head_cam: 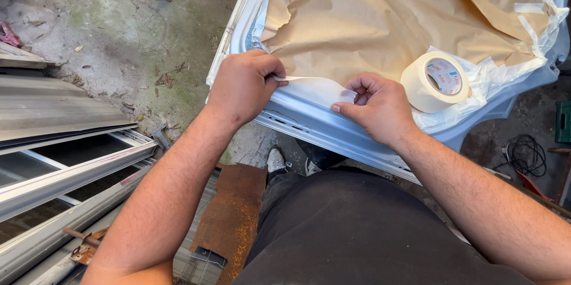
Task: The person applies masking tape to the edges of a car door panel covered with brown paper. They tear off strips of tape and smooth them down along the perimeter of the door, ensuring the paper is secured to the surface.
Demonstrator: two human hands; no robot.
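Note:
A pale blue car body panel lies in front of me, covered with tan masking paper. My left hand pinches one end of a strip of cream masking tape at the paper's near edge. My right hand pinches the strip's other end, with fingers curled down on it against the panel. A roll of cream masking tape rests on the panel just right of my right hand.
Aluminium frame sections lie at the left on a dirty concrete floor. A rusty metal plate sits by my legs. A coiled black cable and a green box are at the right.

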